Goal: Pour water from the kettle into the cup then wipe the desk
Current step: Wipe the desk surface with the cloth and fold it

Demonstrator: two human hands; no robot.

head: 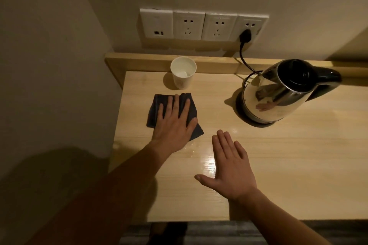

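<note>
Head view, I see: left hand (172, 125) flat, fingers (186, 108) spread, pressing dark folded cloth (154, 109) on pale wooden worktop (278, 155). Right hand (231, 167) open, grasping nothing, low over the wood. White paper cup (183, 74) w/ water behind cloth; steel kettle (278, 93) upright on base, right side.
</note>
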